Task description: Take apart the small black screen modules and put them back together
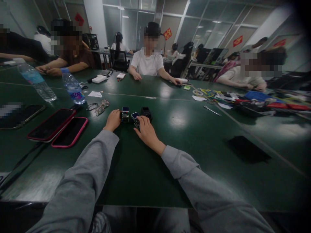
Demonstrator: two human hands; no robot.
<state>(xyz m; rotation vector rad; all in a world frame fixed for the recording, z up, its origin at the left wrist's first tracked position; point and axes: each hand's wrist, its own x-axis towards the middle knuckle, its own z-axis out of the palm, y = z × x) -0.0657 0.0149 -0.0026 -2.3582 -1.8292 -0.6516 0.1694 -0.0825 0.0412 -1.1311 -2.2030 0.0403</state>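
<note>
On the green table (126, 155), my left hand (113, 120) is closed around the left side of a small electronic device with a screen (125, 111). This device stands upright, with its circuit parts showing below the screen. My right hand (148, 132) grips a second small device with a screen (135, 115), which is tilted; its thumb is in front and its fingers cover the right side. Just behind that hand sits a small black box-like device (146, 112). My fingertips are partly hidden on both hands.
To the left lie phones (70, 132), a pair of glasses (101, 108) and water bottles (74, 89). Cables and tools (262, 102) are heaped at the right, near a black pouch (249, 149) and a metal tool (212, 110). Other people (148, 64) sit around the table.
</note>
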